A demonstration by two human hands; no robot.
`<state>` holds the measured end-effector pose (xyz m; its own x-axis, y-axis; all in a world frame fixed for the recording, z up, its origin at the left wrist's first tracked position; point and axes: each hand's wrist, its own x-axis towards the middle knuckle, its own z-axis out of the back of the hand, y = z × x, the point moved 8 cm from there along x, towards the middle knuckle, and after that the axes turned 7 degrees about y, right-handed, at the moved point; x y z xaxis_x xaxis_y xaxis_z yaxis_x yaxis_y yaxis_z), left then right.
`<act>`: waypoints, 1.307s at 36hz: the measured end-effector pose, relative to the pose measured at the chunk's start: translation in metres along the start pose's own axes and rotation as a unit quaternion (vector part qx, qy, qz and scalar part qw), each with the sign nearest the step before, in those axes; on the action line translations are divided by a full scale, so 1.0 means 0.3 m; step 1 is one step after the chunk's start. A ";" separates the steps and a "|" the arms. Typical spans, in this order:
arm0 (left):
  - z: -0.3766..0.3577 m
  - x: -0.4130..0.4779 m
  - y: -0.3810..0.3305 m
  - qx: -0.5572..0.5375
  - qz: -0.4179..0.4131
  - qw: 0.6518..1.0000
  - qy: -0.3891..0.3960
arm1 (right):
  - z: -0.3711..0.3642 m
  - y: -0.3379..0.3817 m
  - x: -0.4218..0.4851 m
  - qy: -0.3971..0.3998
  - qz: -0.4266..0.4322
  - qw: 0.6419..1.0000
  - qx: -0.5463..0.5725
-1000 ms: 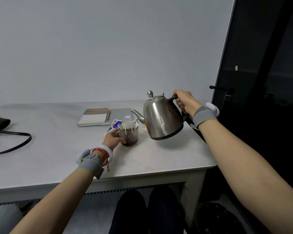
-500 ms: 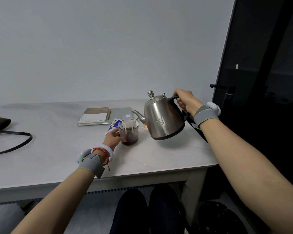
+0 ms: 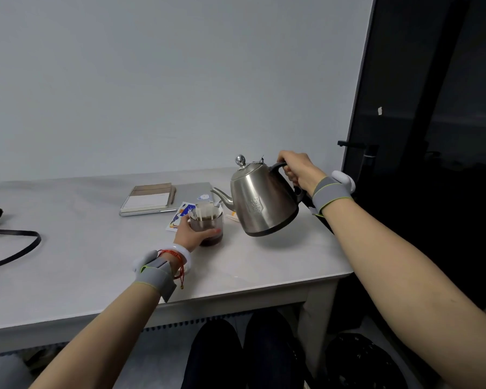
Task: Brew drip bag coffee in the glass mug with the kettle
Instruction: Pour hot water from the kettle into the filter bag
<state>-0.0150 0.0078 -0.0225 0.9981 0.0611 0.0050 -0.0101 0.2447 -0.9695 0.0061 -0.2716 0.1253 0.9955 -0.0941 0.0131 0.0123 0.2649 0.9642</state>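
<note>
Evidently pouring is in hand: the right hand grips the handle of the kettle, held above the table near its right edge, tipped left, its spout-to-handle axis along the table's length, spout toward the drip bag. The left hand wraps the glass mug beside it; next, I judge, tip further, gently.

The right hand grips the kettle tilted off the tabletop; the left hand holds the glass mug beneath its spout.
</note>
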 end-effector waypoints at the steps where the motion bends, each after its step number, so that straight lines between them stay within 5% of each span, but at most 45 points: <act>1: -0.001 0.004 -0.006 0.007 -0.005 1.000 -0.003 | 0.000 0.004 0.000 -0.002 0.001 1.000 0.003; 8: 0.021 0.033 0.012 0.036 -0.019 0.999 -0.015 | 0.004 0.018 0.002 -0.009 0.001 1.000 0.011; 30: 0.078 0.004 -0.209 -0.102 -0.088 0.988 0.071 | 0.027 0.098 0.021 -0.002 0.028 0.999 0.045; 47: 0.020 0.006 -0.080 0.016 -0.064 0.997 -0.038 | 0.046 0.063 0.029 -0.005 0.011 1.000 0.019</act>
<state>-0.0133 0.0079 0.0021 0.9840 0.1004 0.1470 0.1130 0.2863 -0.9515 0.0136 -0.2808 0.1472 0.9945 -0.0977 0.0376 -0.0141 0.2304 0.9730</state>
